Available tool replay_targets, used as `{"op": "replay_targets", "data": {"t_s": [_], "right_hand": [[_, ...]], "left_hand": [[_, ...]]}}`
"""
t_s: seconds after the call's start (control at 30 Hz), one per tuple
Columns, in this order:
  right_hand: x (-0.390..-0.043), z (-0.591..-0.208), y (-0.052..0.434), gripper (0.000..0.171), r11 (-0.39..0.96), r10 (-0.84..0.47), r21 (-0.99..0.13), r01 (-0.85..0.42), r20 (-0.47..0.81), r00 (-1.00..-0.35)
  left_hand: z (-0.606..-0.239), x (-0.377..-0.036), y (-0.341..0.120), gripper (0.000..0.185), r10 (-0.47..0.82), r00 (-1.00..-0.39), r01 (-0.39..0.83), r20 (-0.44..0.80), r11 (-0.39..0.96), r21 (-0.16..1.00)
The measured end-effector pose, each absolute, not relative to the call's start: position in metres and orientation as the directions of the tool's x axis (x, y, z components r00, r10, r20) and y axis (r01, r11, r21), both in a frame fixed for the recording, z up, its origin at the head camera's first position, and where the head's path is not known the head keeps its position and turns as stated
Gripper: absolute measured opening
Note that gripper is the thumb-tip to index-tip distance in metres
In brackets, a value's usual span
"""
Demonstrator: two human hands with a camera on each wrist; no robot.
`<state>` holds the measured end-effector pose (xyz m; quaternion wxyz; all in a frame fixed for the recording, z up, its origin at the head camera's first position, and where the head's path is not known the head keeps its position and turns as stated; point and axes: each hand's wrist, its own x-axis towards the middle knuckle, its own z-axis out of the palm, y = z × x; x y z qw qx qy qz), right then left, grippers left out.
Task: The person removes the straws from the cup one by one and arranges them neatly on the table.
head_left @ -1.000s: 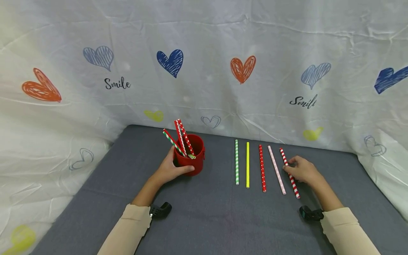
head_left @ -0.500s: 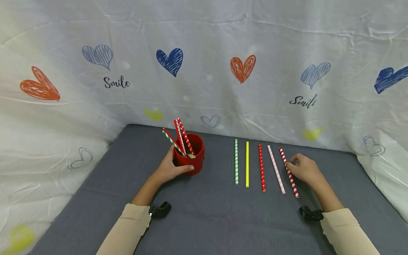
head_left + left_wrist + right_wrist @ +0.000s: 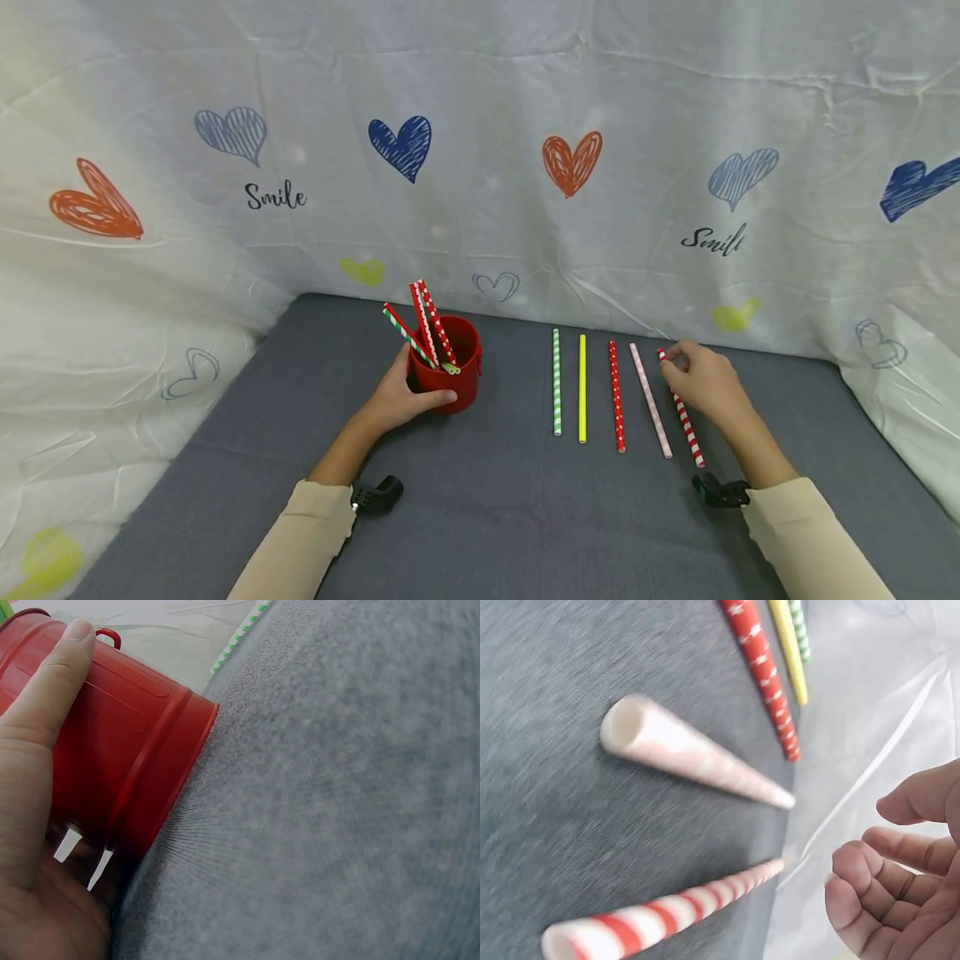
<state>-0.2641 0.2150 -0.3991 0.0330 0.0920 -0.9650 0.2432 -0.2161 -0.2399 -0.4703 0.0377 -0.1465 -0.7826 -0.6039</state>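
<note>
Right hand [image 3: 701, 382] above red-striped straw's [image 3: 684, 414] far end.

Straws lying flat on the grey table [image 3: 247, 417]: five, namely one green-striped [image 3: 557, 382], one yellow [image 3: 582, 387], one red patterned [image 3: 616, 395], one pink [image 3: 649, 398] and one red-and-white striped [image 3: 686, 421]. Red cup [image 3: 450, 379]: one, holding at least three upright straws [image 3: 424, 321]. Hands: two, left hand [image 3: 397, 396] and right hand [image 3: 705, 382]
</note>
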Motion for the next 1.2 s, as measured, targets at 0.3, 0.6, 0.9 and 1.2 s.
{"op": "replay_targets", "data": {"t_s": [0.3,0.6,0.9,1.2], "right_hand": [[-0.262,-0.384,0.183,0.024,0.798,-0.251,-0.519,-0.307,0.177,-0.952],[-0.261,-0.373,0.136,0.019,0.729,-0.381,-0.519,-0.446,0.233,-0.895],[-0.261,-0.371,0.091,0.018,0.657,-0.493,-0.499,-0.566,0.284,-0.823],[-0.258,-0.365,0.056,0.017,0.595,-0.563,-0.53,-0.604,0.261,-0.784]], "left_hand": [[-0.47,-0.217,-0.241,0.09,0.183,-0.952,0.283,0.245,0.219,0.934],[-0.47,-0.217,-0.241,0.09,0.19,-0.949,0.289,0.251,0.215,0.933],[-0.471,-0.217,-0.24,0.091,0.178,-0.958,0.264,0.225,0.235,0.935],[-0.473,-0.218,-0.24,0.092,0.185,-0.951,0.285,0.247,0.216,0.934]]}}
